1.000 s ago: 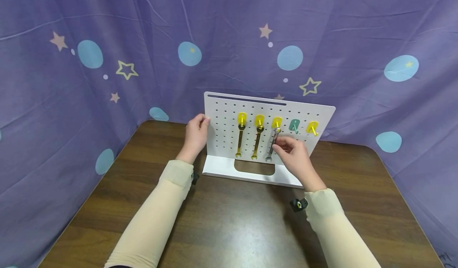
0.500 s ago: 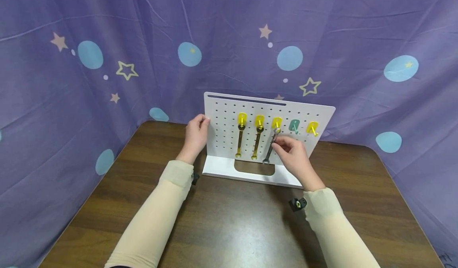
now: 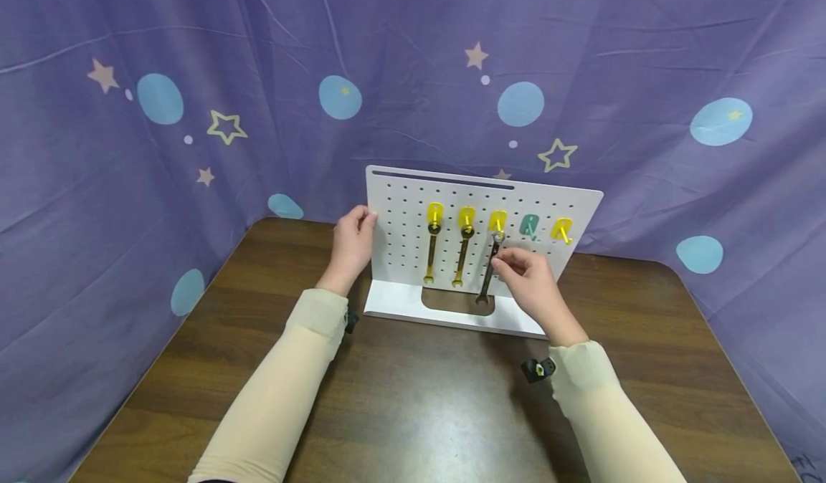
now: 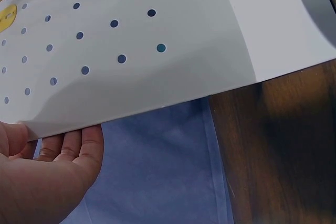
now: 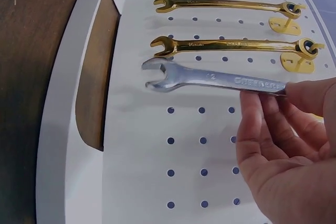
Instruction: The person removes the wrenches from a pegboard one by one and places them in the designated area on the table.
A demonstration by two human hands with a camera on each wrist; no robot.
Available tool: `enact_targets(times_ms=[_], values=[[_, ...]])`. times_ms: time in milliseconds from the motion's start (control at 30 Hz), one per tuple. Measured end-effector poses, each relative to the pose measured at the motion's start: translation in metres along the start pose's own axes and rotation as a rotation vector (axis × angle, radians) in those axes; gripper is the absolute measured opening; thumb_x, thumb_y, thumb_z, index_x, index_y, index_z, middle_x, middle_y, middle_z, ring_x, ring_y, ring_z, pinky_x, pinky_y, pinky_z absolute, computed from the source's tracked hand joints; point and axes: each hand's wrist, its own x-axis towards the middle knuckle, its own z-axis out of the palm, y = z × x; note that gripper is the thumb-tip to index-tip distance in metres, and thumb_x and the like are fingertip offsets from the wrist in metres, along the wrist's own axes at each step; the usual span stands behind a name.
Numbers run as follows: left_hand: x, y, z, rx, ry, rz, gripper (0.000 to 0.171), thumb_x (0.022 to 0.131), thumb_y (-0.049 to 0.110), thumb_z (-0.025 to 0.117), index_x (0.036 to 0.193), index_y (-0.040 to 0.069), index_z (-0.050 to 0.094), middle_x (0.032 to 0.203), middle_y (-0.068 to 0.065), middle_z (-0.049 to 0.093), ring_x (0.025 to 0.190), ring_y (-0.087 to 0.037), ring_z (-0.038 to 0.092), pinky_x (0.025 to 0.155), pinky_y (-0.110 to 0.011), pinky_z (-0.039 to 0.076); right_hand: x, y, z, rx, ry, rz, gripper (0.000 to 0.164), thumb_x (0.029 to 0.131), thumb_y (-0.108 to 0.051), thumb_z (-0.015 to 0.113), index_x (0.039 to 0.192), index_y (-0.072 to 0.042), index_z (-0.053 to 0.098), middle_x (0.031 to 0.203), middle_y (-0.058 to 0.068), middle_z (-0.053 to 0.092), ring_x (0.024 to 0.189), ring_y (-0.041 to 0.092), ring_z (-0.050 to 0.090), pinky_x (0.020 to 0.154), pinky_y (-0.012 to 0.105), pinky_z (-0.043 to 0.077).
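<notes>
My left hand [image 3: 353,243] grips the left edge of a white pegboard [image 3: 400,218], thumb in front and fingers behind, as the left wrist view confirms. In my right hand [image 3: 525,279], thumb and fingers pinch a silver combination wrench [image 5: 210,77] by its shaft. Its ring end sits at the middle yellow hook [image 3: 497,221]; whether it is still round the hook I cannot tell. The open end points down, tilted out from the board. To its left, two gold combination wrenches, the outer one [image 3: 432,257] and the inner one [image 3: 461,259], hang from yellow hooks.
Right of the silver wrench are a green hook [image 3: 530,226] and another yellow hook [image 3: 563,229] with nothing on them. The pegboard's foot, with a wide cutout, stands on a brown wooden table [image 3: 413,397]. A purple curtain [image 3: 413,60] hangs close behind.
The silver wrench's lower end has swung down and outward from the board, and its ring end has dropped slightly. My left hand has kept its grip on the edge.
</notes>
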Motion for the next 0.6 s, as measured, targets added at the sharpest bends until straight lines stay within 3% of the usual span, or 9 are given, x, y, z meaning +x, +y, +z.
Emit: enact_targets(times_ms=[167, 400, 600], values=[[0.0004, -0.0005, 0.0002, 0.006, -0.001, 0.006, 0.023, 0.108, 0.016, 0.054, 0.099, -0.002, 0.065, 0.083, -0.014, 0.059, 0.075, -0.025, 0.051, 0.066, -0.035, 0.042, -0.0018, 0.0006, -0.0006, 0.028, 0.004, -0.011, 0.019, 0.102, -0.010, 0.065, 0.107, 0.006, 0.071, 0.097, 0.018, 0.071, 0.085, 0.035, 0.068, 0.074, 0.027, 0.055], [0.0011, -0.0007, 0.0004, 0.011, 0.005, 0.017, 0.023, 0.107, 0.016, 0.054, 0.099, -0.002, 0.066, 0.082, -0.014, 0.059, 0.074, -0.024, 0.051, 0.066, -0.035, 0.042, -0.0045, 0.0014, -0.0015, 0.088, -0.008, 0.011, 0.019, 0.102, -0.011, 0.066, 0.106, 0.007, 0.071, 0.097, 0.018, 0.071, 0.088, 0.043, 0.067, 0.078, 0.041, 0.057], [0.0010, -0.0010, 0.0009, 0.012, 0.005, 0.016, 0.023, 0.107, 0.016, 0.054, 0.099, -0.002, 0.065, 0.082, -0.014, 0.059, 0.075, -0.024, 0.051, 0.066, -0.035, 0.042, -0.0082, 0.0007, -0.0020, 0.134, -0.007, 0.046, 0.020, 0.101, -0.013, 0.067, 0.107, 0.006, 0.071, 0.095, 0.017, 0.070, 0.084, 0.035, 0.068, 0.076, 0.034, 0.058]])
